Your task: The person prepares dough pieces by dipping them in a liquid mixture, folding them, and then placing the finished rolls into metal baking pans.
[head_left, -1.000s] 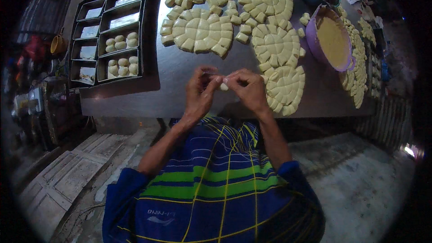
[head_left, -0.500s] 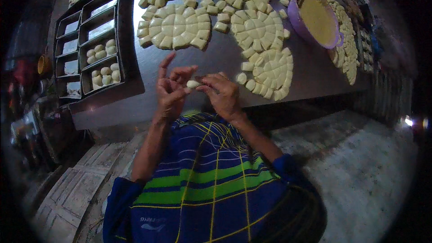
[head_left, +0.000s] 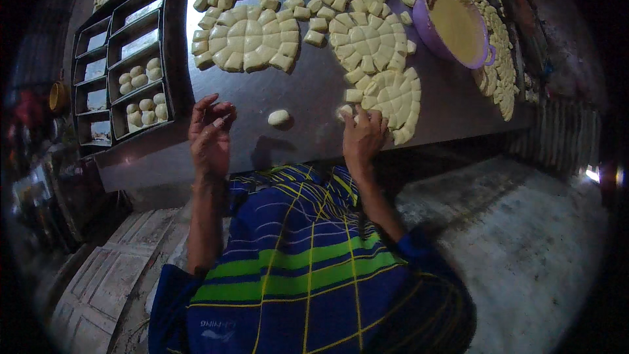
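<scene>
A smooth, pale dough ball (head_left: 278, 118) rests by itself on the dark table between my two hands. To its left, above the table's front edge, my left hand (head_left: 211, 136) is raised with bent, parted fingers and nothing visible in it. My right hand (head_left: 364, 139) is lowered at the near side of a cut dough slab (head_left: 393, 101), its fingers closed around a small dough piece (head_left: 344, 112). My fingers hide part of that piece and the edge of the slab.
At left stands a black, divided baking tin (head_left: 171, 46), with dough balls (head_left: 139, 77) in two compartments. More scored dough slabs (head_left: 247, 39) and loose pieces cover the far side. A purple basin (head_left: 424, 23) of yellowish filling stands at right, beside further dough pieces (head_left: 501, 65).
The dough ball has left my fingers and lies on the table. My left hand has moved left; my right hand has moved right to the dough pieces by the slab.
</scene>
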### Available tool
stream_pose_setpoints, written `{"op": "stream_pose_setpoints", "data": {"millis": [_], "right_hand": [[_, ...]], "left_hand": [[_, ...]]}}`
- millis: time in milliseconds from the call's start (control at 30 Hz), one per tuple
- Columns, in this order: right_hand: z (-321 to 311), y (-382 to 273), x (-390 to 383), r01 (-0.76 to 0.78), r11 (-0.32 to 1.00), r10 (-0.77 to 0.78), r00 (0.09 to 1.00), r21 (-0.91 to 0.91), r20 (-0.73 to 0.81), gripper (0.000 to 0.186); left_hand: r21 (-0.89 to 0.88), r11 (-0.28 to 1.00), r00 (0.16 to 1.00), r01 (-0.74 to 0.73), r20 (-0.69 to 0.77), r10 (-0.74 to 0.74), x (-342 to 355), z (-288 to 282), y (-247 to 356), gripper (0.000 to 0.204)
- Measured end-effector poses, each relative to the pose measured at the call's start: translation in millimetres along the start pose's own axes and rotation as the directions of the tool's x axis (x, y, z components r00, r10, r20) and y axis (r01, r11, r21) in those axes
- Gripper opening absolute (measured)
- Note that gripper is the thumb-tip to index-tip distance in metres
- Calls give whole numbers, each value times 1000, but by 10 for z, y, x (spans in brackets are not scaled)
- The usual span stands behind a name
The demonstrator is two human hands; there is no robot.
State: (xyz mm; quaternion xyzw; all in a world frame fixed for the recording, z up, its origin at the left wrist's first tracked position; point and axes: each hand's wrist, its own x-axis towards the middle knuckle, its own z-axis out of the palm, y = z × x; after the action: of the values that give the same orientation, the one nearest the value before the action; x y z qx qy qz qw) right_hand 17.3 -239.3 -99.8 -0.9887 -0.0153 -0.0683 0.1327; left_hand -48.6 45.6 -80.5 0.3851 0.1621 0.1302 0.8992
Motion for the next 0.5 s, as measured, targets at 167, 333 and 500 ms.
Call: {"op": "stream_pose_setpoints", "data": {"millis": [167, 333, 500], "right_hand": [[248, 73, -18, 178, 979, -173, 983, 101, -54, 18], [49, -183, 21, -294, 414, 59, 953, 862, 297, 27], [-213, -115, -22, -247, 296, -332, 879, 923, 342, 40]], "left_hand": [[-17, 999, 998, 39, 56, -38, 6, 129, -144, 42], [631, 755, 984, -178, 98, 150, 8, 670, -244, 27], [633, 100, 622, -768, 699, 353, -14, 1555, -485, 30]]}}
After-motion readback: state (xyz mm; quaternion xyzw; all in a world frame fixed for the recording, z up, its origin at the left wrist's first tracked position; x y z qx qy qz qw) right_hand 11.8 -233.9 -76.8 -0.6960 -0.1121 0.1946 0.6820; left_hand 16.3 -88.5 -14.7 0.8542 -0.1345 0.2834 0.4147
